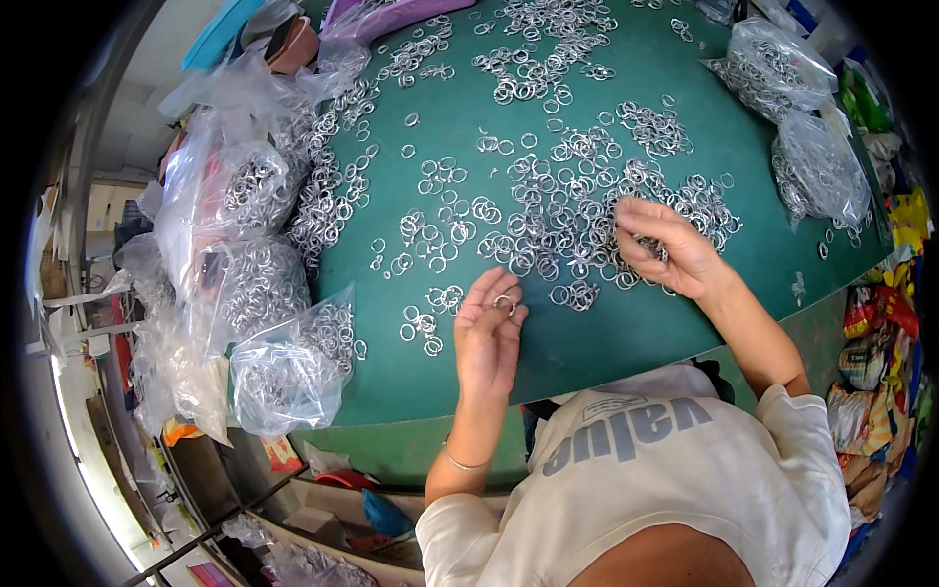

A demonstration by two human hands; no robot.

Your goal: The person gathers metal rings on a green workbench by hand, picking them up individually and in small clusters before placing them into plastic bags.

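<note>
L hand (487,328) pinching ring (504,302) at fingertips, R hand (665,247) on ring pile (587,220)

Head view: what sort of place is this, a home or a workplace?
Likely a small workshop for hand sorting or assembly. Loose metal rings cover a green table, clear bags of rings line its edges, and the left hand holds one ring.
</note>
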